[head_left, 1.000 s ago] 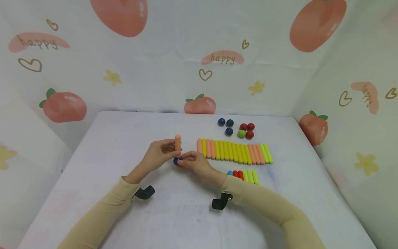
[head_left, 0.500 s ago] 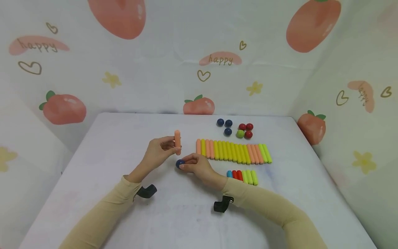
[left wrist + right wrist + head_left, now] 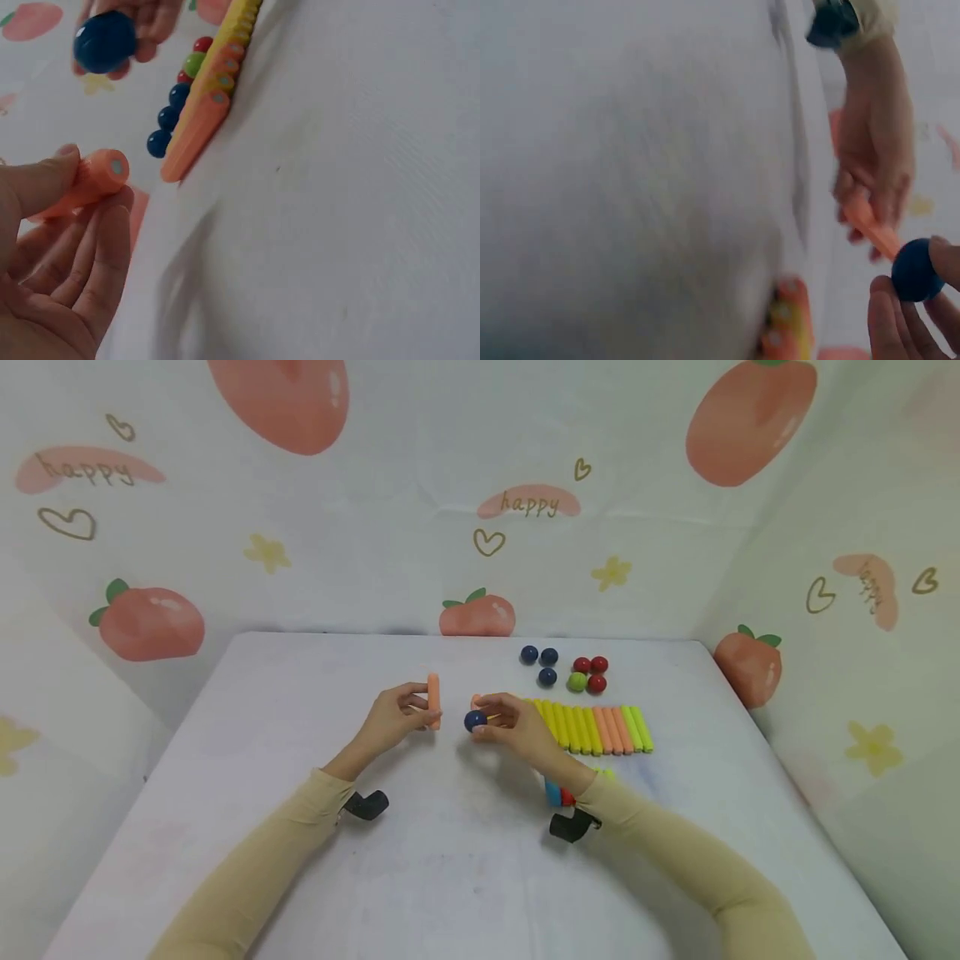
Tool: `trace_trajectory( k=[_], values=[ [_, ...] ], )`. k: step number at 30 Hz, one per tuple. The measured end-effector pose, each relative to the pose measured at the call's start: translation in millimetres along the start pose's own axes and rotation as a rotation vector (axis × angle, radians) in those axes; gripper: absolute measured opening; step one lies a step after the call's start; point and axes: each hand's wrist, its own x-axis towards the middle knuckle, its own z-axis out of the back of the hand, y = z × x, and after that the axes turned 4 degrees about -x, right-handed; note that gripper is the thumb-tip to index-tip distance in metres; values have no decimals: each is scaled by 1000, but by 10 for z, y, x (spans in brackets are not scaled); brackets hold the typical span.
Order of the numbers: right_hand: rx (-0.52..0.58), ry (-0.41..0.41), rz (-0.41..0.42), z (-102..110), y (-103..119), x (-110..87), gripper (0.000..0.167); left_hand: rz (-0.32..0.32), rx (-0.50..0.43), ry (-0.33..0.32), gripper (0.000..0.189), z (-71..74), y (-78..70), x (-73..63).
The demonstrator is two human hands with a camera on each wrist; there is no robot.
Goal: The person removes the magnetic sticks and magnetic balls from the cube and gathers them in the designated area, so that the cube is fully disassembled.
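Observation:
In the head view, my left hand (image 3: 393,714) pinches an orange magnetic rod (image 3: 433,700) between thumb and fingers, upright above the table. A grey disc shows in its end (image 3: 117,166) in the left wrist view. To the right, my right hand (image 3: 528,735) holds a dark blue ball (image 3: 476,721) between thumb and fingertips, raised over the table. A gap separates ball and rod in the head view. My right hand partly covers a row of yellow, orange and lime rods (image 3: 585,728) lying side by side.
Behind the row lie several blue balls (image 3: 547,677), red balls (image 3: 597,683) and a green ball (image 3: 577,682). Shorter blue, red and lime rods (image 3: 553,792) lie nearer, partly hidden by the right forearm. A printed cloth backdrop (image 3: 360,577) stands behind the white table (image 3: 420,893).
The blue ball was close under the rod's lower end; my right hand has carried it right and away from the rod. My left hand has shifted slightly right, still pinching the rod.

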Motion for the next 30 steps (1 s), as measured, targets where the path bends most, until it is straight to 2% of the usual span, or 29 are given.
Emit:
trace_trajectory(
  k=[3, 7, 13, 18, 23, 27, 30],
  values=[
    [-93, -12, 43, 233, -19, 81, 42, 55, 60, -1, 60, -82, 24, 70],
    [-175, -62, 36, 504, -110, 239, 37, 108, 168, -10, 58, -192, 18, 139],
    [-305, -108, 35, 770, -263, 484, 33, 158, 219, 25, 55, -328, -38, 199],
    [-415, -130, 70, 891, -340, 658, 32, 184, 233, 62, 54, -415, -83, 247],
    [-464, -130, 99, 954, -401, 788, 31, 258, 227, 66, 53, -454, -151, 272],
    [-515, -123, 87, 959, -458, 843, 31, 318, 235, 75, 54, -463, -187, 289],
    [-548, -110, 80, 959, -500, 871, 32, 330, 243, 84, 54, -474, -200, 303]
  ],
)
